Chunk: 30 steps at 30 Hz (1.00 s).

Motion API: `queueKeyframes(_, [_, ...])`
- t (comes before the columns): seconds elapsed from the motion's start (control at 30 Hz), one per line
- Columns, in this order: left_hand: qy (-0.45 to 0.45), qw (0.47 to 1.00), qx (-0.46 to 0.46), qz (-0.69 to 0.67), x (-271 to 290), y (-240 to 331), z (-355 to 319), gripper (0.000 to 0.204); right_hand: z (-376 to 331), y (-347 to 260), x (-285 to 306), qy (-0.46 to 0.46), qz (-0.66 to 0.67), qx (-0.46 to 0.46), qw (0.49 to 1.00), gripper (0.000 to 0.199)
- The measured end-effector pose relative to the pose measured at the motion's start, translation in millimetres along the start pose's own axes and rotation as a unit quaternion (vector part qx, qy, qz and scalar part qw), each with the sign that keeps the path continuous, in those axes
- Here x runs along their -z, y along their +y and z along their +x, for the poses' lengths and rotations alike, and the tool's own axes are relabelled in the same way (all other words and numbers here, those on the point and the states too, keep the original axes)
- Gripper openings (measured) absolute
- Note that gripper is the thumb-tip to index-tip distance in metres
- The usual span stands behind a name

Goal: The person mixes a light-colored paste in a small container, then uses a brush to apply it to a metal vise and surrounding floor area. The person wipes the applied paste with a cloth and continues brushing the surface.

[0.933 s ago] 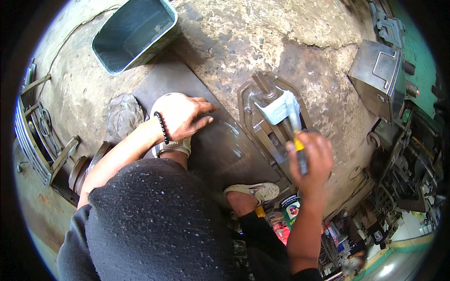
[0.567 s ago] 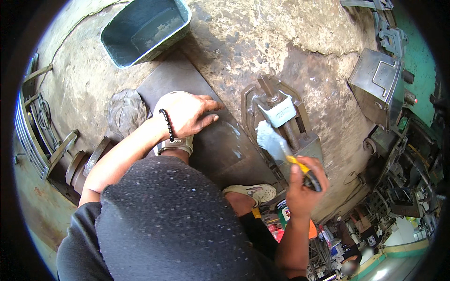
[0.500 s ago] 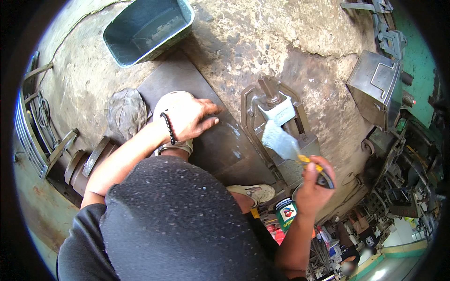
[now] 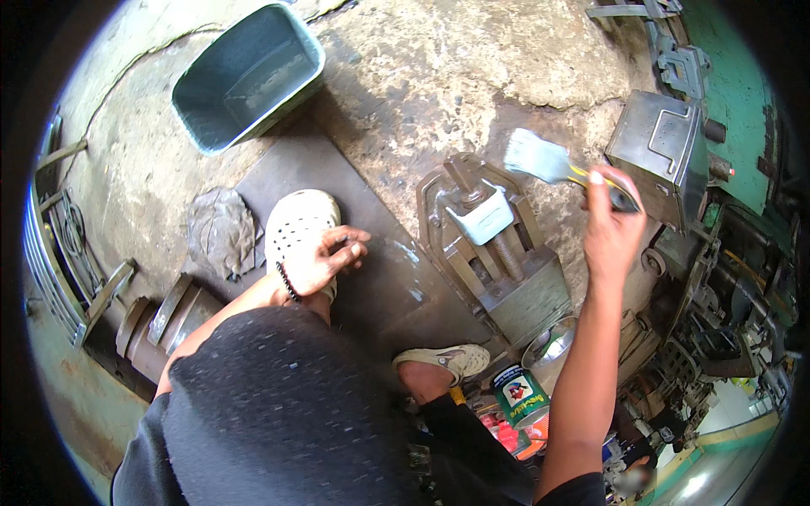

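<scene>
- The right hand [image 4: 612,232] was clenched around the dark handle of a paintbrush [image 4: 557,164], held raised with the arm stretched forward.
- The paintbrush had a yellow band and pale, flat bristles pointing to the left; the bristles hung above the concrete floor [image 4: 472,67], just beyond the far end of a metal vise [image 4: 498,253], not touching it.
- The vise lay on the floor in front of the person, grey and worn, its screw running lengthwise; a pale painted block sat near its middle.
- The left hand [image 4: 325,257] held nothing; it rested with fingers loosely curled on a white perforated clog [image 4: 295,228] worn on the person's foot, a dark beaded bracelet at the wrist.
- That clog stood on a dark flat metal sheet [image 4: 380,278] lying on the floor, beside the vise.
- A crumpled grey rag [image 4: 224,232] lay just left of the clog, at the edge of the sheet.
- A grey-green plastic bin [image 4: 245,76] stood well apart at the upper left.
- The other foot, in a second clog [image 4: 443,361], was near the vise's near end.
- A small printed paint can [image 4: 519,395] and an open round tin [image 4: 548,344] stood close by, near the vise's lower corner.
- A grey metal box [image 4: 662,156] stood to the right of the brush hand.
</scene>
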<state>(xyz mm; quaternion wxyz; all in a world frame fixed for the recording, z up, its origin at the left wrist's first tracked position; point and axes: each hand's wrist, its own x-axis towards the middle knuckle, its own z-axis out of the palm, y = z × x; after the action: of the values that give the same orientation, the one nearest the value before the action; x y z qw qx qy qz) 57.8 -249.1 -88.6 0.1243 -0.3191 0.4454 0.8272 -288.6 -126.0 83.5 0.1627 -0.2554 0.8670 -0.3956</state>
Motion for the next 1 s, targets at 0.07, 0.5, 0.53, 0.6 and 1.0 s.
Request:
queueKeyframes(0.07, [0.008, 1.000, 0.009, 0.025, 0, 0, -2, 0.033, 15, 9, -16, -0.046, 0.023, 0.010, 0.999, 0.010])
queueKeyframes(0.5, [0.037, 0.998, 0.022, -0.033, 5, -2, -2, 0.026, 41, 37, -38, -0.156, -0.037, 0.022, 0.987, 0.011])
queueKeyframes(0.53, [0.037, 0.999, 0.024, -0.028, 5, -3, -2, 0.026, 41, 38, -39, -0.163, -0.026, 0.026, 0.986, 0.010])
queueKeyframes(0.6, [0.021, 0.998, 0.035, -0.038, 8, -2, 0, 0.029, 39, 39, -42, -0.175, -0.008, 0.033, 0.984, 0.010])
queueKeyframes(1.0, [0.006, 0.997, 0.064, -0.054, 12, 2, 0, 0.030, 52, 33, -42, -0.214, -0.011, 0.042, 0.976, 0.014])
